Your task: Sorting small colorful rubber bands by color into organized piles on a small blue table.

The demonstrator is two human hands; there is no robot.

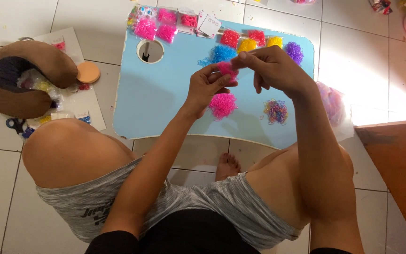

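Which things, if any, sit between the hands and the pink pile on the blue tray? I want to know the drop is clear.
Nothing visible does. The left hand and right hand pinch pink bands above the tray; the pink pile lies just below, uncovered.

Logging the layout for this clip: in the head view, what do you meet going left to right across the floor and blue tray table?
Brown neck pillow → orange round lid → round hole in the tray table → left hand → right hand → pile of mixed-colour bands → wooden board.

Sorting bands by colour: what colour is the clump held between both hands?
Pink clump, seen in the head view.
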